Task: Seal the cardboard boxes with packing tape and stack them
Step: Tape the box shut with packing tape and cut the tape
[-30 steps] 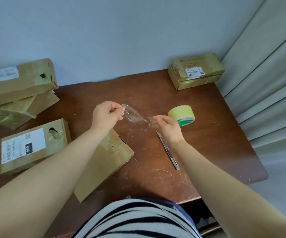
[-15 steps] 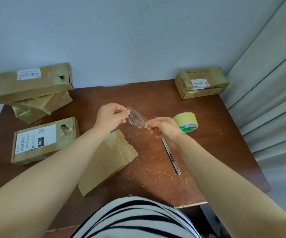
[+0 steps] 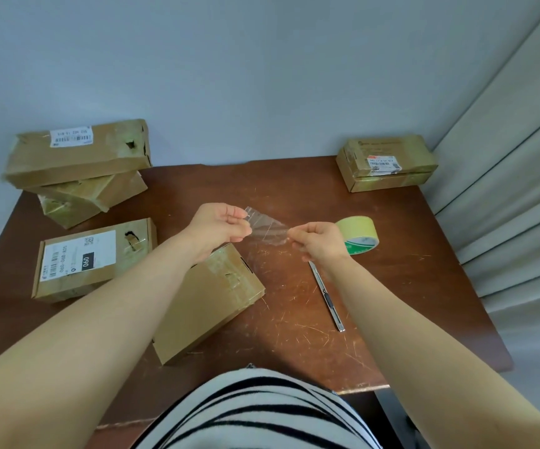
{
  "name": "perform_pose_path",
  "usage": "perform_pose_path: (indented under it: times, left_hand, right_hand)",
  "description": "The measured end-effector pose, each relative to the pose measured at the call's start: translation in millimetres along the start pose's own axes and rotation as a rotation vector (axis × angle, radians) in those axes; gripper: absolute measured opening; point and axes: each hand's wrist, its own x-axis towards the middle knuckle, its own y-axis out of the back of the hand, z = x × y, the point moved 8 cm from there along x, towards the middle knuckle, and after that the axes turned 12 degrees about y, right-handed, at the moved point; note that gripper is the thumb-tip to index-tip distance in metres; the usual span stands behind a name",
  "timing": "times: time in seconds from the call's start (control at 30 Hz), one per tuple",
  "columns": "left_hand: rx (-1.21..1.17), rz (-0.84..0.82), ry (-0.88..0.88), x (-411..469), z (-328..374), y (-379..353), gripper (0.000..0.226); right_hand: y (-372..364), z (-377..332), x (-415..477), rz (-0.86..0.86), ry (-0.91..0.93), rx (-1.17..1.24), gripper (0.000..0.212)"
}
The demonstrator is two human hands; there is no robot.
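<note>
Left hand (image 3: 220, 228) and right hand (image 3: 318, 243) each pinch one end of a clear tape strip (image 3: 267, 229), fingers curled tight on it. The strip is stretched between them, above the desk (image 3: 391, 286). Plain box (image 3: 210, 303) lies flat just below the left fingers. Tape roll (image 3: 359, 234) is just right of the right fingers, partly behind that hand. Knife (image 3: 328, 296) lies below the right fingers. Labelled box (image 3: 90, 259) is left of the left fingers, box stack (image 3: 77, 163) further left and back. Another box (image 3: 387, 163) is far back-right of the right fingers.
</note>
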Motion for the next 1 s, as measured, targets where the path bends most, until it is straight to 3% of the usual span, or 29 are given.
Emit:
perform_pose_path:
  times: [0.17, 0.47, 0.77, 1.0]
  left_hand:
    - [-0.067, 0.010, 0.052, -1, -13, 9, 0.017]
    - [-0.017, 0.087, 0.067, -13, -64, 27, 0.010]
    - [0.336, 0.151, -0.043, -3, -75, 29, 0.009]
    - [0.555, 0.181, -0.086, 5, -70, 26, 0.013]
  right_hand:
    - [-15, 5, -6, -0.029, -0.114, 0.171, 0.006]
    - [-44, 24, -31, -0.073, -0.226, 0.201, 0.008]
    - [-75, 65, -73, 0.021, -0.339, 0.280, 0.007]
    - [-87, 72, -76, 0.099, -0.310, 0.200, 0.009]
